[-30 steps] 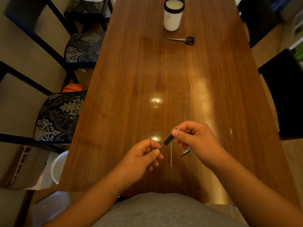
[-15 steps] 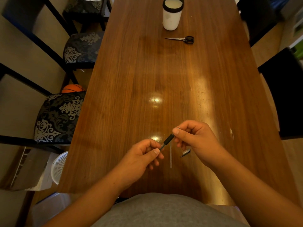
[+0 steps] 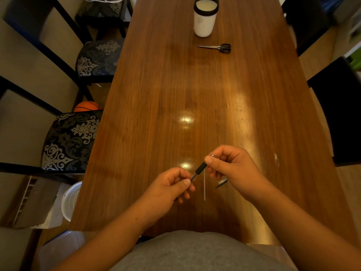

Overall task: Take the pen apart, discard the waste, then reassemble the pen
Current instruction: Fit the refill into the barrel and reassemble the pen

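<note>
Both hands hold a thin pen (image 3: pixel 201 169) with a black grip sleeve, slanted above the wooden table (image 3: pixel 175 94). My left hand (image 3: pixel 170 187) pinches its lower end between thumb and forefinger. My right hand (image 3: pixel 232 167) pinches the upper end, where a small metal tip pokes out past the fingers. A thin pale refill tube (image 3: pixel 204 185) lies on the table just below the pen, pointing towards me. A small dark clip piece (image 3: pixel 222 182) rests on the table under my right hand, partly hidden by it.
A white cup (image 3: pixel 204 18) with a black rim stands at the far end, with black-handled scissors (image 3: pixel 216 47) just behind it to the right. Patterned chairs (image 3: pixel 70 139) line the left side. A white basket (image 3: pixel 71 200) sits on the floor left of the table's near corner.
Both hands hold the pen in nearly the same place. The right hand's fingers have shifted slightly at the tip end.
</note>
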`<state>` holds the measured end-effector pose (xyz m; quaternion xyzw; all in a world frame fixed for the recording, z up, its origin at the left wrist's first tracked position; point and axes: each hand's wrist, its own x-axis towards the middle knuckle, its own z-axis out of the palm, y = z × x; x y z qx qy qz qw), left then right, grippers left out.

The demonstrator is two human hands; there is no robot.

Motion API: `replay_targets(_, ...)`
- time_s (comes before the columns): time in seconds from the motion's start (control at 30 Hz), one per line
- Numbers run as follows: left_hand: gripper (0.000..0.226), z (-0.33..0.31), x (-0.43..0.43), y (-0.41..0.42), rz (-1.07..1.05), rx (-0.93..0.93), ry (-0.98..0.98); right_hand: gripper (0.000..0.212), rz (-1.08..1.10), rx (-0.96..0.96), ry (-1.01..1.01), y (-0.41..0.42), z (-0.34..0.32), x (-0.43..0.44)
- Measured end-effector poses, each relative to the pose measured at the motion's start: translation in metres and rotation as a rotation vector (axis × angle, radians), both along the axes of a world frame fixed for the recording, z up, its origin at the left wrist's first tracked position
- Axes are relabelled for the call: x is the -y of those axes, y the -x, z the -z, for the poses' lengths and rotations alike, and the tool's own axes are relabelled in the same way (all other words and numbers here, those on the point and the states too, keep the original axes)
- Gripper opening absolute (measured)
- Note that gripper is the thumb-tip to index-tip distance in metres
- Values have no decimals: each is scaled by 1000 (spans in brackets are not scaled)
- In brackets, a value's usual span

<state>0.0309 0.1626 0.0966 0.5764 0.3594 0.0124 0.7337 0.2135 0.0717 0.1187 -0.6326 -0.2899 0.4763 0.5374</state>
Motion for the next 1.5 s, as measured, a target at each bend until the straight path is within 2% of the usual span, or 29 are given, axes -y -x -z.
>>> replay_targets(0.17, 24, -2, 0, 1, 7, 2, 15, 29, -29, -28, -16, 0, 1, 3)
replay_targets(0.33, 21, -1, 1, 3, -1, -5, 6, 15, -37, -17, -17, 0, 3, 4)
replay_targets(0.5, 19, 1, 3, 5, -7, -3, 10, 13, -43, 2, -16, 2, 3, 5)
replay_targets(0.6, 22, 1, 4, 5, -1, -12, 12, 25, -45, -2, -11, 1, 3, 6)
replay_targets(0.73, 18, 1, 3, 5, -9, -1, 0, 12, -40, -14, -4, 0, 5, 8)
replay_targets(0.87, 15, 2, 5, 4, -72, 6, -15, 10, -4, -59, 3, 1, 9, 7)
replay_targets(0.93, 17, 3, 6, 2, -111, 7, -67, 9, 23, -97, -5, 3, 11, 6)
replay_targets(1.13, 17, 10, 8, -2, -135, 0, -441, 8, 100, -154, -9, 7, 20, 5)
replay_targets(1.2, 13, 12, 8, -3, -121, -9, -453, 16, 97, -167, 12, 4, 22, 5)
replay_targets(1.3, 13, 17, 5, -3, -108, -58, -364, 28, 156, -191, 80, -15, 28, 9)
replay_targets(1.37, 15, 22, 2, 1, -103, -100, -314, 14, 210, -141, 158, -30, 42, 14)
replay_targets(1.4, 16, 26, 1, 4, -93, -126, -298, 6, 219, -57, 217, -37, 52, 18)
replay_targets(1.43, 15, 30, 0, 6, -82, -154, -282, 4, 203, 74, 293, -42, 63, 22)
replay_targets(1.5, 14, 38, -2, 12, -70, -205, -250, 15, 73, 416, 466, -46, 87, 32)
